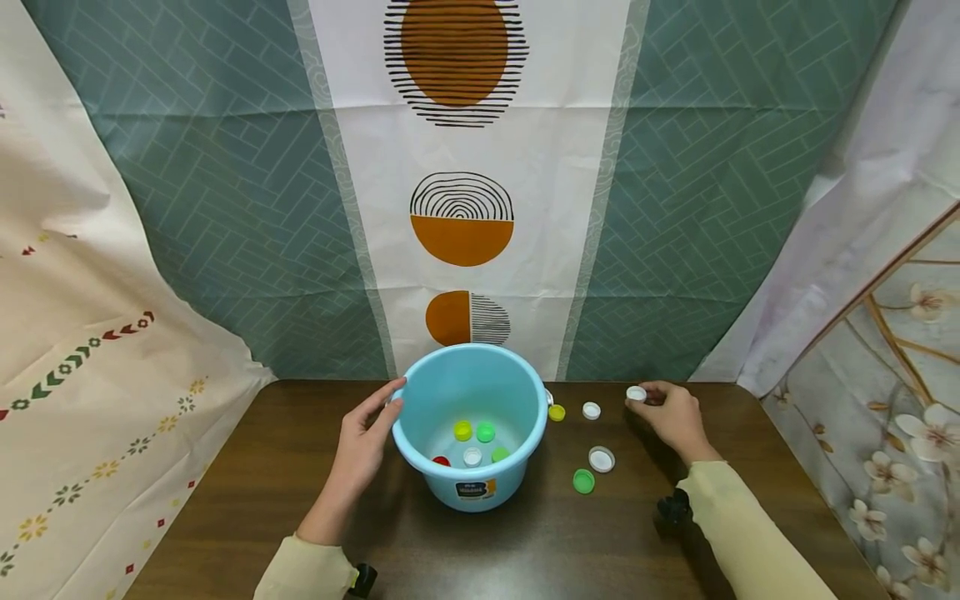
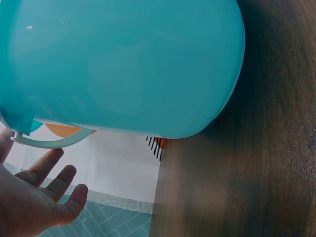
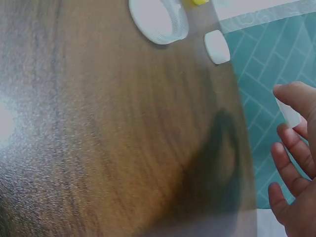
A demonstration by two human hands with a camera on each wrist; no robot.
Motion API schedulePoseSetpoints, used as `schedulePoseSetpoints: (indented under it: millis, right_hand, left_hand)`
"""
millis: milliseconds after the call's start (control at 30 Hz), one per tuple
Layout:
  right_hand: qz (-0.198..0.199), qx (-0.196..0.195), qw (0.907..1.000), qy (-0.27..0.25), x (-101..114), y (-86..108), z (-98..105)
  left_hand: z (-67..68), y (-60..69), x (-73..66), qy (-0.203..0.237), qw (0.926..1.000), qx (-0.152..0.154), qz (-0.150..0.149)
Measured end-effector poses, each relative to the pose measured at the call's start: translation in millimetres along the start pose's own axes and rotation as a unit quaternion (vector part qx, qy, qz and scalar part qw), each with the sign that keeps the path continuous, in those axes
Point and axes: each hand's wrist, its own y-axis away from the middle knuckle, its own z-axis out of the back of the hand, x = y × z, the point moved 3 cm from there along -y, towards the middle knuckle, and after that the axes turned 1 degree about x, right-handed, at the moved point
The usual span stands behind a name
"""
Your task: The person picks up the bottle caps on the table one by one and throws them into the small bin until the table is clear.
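A light-blue bucket (image 1: 469, 354) stands upright on the table, with several plastic bottle caps inside: yellow, green, white and red. At its left side, my left hand (image 1: 363, 437) touches the rim with thumb and forefinger; the other fingers are loosely spread beside the bucket's handle (image 2: 52, 143) in the left wrist view. Over the right part of the table, my right hand (image 1: 675, 417) pinches a white bottle cap (image 1: 636, 393) between thumb and fingers, raised above the surface. That cap (image 3: 290, 114) shows only partly in the right wrist view.
Between bucket and right hand lie a yellow cap (image 1: 557, 412), a small white cap (image 1: 592, 411), a larger white cap (image 1: 602, 459) and a green cap (image 1: 583, 481). A patterned curtain (image 1: 480, 150) hangs behind the brown wooden table (image 1: 540, 554).
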Motion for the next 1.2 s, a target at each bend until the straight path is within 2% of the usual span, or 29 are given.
schedulePoseSetpoints:
  millis: [367,833,1200]
  right_hand:
    - [0.019,-0.002,0.9994,-0.03,20,1.0,7]
    - [0.023,-0.005,0.9992,-0.033,37,0.8,11]
    - [0.049,-0.014,0.9971,-0.057,75,1.9,17]
  left_hand:
    - [1.7,1.8,2.0,-0.003,1.0,-0.002,0.008]
    - [1.5,1.6,2.3,-0.003,1.0,0.0,0.009]
    - [1.4,1.1,0.6,-0.003,1.0,-0.002,0.007]
